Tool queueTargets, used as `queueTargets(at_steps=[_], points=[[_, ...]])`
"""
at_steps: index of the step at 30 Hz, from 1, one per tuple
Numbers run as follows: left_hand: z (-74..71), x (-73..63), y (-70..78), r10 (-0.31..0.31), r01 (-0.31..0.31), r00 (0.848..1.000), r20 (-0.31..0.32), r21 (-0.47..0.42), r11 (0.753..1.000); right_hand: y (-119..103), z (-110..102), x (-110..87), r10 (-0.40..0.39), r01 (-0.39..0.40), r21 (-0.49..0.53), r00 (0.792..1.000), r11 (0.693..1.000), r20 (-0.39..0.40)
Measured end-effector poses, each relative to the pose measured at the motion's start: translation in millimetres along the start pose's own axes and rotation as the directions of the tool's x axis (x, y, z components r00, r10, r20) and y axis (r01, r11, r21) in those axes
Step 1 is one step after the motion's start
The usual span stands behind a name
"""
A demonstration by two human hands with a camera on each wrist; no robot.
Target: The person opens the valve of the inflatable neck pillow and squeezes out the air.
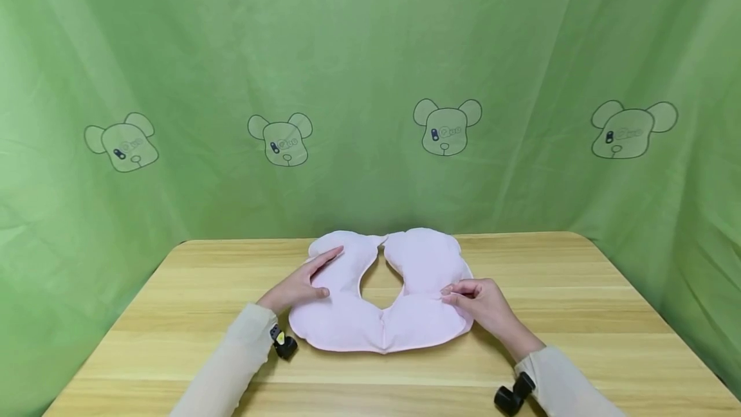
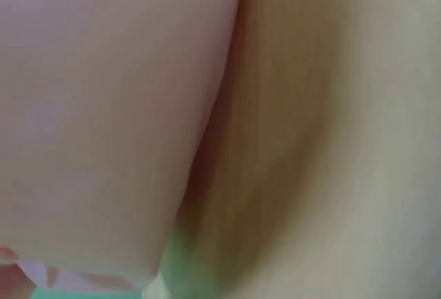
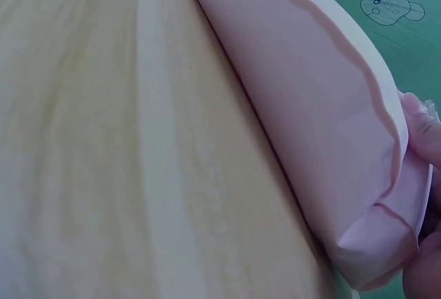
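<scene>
A pale pink U-shaped neck pillow [image 1: 341, 324] lies flat on the wooden table, its two far ends meeting above an oval gap. My left hand [image 1: 298, 285] rests on the pillow's left side, thumb and fingers spread and fairly straight. On the right side, the thumb and fingertips of my right hand [image 1: 482, 301] pinch the pillow's cover. The right wrist view shows the seamed edge of the neck pillow [image 3: 324, 106] with my right hand [image 3: 424, 147] at its far end. In the left wrist view the neck pillow [image 2: 103, 106] fills the left half, with a fingertip low in the corner.
Under the pillow is a light wood table [image 1: 191, 314] with rounded far corners. A green curtain [image 1: 359, 50] printed with bear heads hangs behind and beside it. Small black cameras sit at both wrists, the right wrist camera [image 1: 512, 396] near the table's front.
</scene>
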State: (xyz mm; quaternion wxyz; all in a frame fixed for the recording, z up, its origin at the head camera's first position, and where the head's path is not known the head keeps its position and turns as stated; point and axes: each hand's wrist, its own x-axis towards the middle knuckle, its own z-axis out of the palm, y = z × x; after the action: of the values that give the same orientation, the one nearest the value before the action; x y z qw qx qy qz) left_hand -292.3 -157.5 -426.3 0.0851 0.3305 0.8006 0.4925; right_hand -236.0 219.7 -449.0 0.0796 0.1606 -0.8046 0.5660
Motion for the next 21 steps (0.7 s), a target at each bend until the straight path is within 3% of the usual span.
queueTargets(at_steps=[3,6,13,21], points=[[-1.0,1.2,-7.6,0.038,-0.038,0.999,0.019,0.034,0.999,1,0,0.2,-0.012,0.012,-0.002,1.0,1.0,0.001],[-2.1,1.6,-5.9,0.054,-0.056,0.998,0.037,0.04,0.998,0,-1,0.5,-0.012,0.012,-0.006,1.0,1.0,-0.002],[0.2,2.5,-11.6,0.01,-0.012,0.999,0.043,0.04,0.999,0,-1,0.9,0.01,-0.01,-0.015,1.0,1.0,0.003],[-0.6,0.3,-18.7,0.006,-0.007,0.999,0.049,0.014,1.0,-2,-2,0.0,0.016,-0.016,-0.009,1.0,1.0,0.011]])
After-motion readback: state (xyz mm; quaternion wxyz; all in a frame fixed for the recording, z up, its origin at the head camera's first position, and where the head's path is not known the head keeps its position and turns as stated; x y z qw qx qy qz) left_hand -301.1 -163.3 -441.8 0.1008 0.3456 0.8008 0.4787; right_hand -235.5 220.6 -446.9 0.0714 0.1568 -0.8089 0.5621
